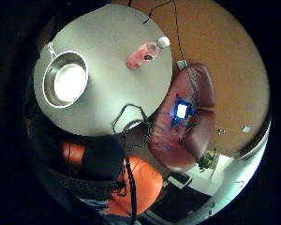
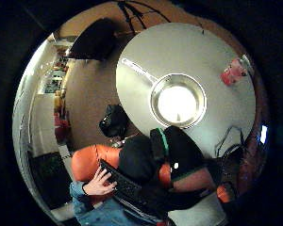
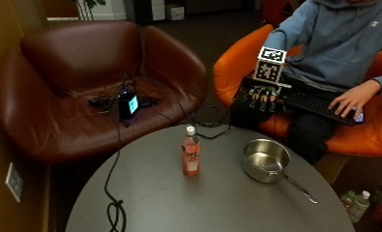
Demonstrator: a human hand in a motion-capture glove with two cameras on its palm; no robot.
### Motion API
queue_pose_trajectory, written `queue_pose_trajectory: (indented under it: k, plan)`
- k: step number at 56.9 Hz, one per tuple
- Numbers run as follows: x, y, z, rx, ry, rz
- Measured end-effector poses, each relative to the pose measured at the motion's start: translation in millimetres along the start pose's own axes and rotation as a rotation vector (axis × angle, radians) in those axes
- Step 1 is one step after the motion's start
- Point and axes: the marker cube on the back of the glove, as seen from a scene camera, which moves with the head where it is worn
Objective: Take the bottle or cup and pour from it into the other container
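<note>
So there's a round grey table (image 3: 229, 203) with 2 things on it. The bottle (image 3: 190, 157) stands upright near the middle, a bit toward the far edge. It's clear plastic with pinkish-orange drink filling most of it, a white cap and a small dark label on the side. Just to its right, not touching, sits a shiny steel pot (image 3: 266, 160) with a long handle pointing toward the near right edge; it looks like nothing's in it.

The gloved right hand (image 3: 262, 96) hangs in the air beyond the far edge of the table, well apart from both things, fingers hanging down straight-ish and slightly spread, holding nothing. The person sits in an orange chair (image 3: 242, 63) with the bare hand (image 3: 349, 102) resting on a keyboard (image 3: 319, 104) in their lap.

A brown leather armchair (image 3: 81, 82) on the left holds a small lit-up gadget (image 3: 127, 105), and a black cable (image 3: 113, 193) runs from it onto the table.
</note>
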Motion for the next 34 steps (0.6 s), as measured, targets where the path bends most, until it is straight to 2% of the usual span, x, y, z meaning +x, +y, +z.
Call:
queue_pose_trajectory:
  k: [34]
  plan:
    - [-5, -13, 5, -0.044, -0.025, 0.011]
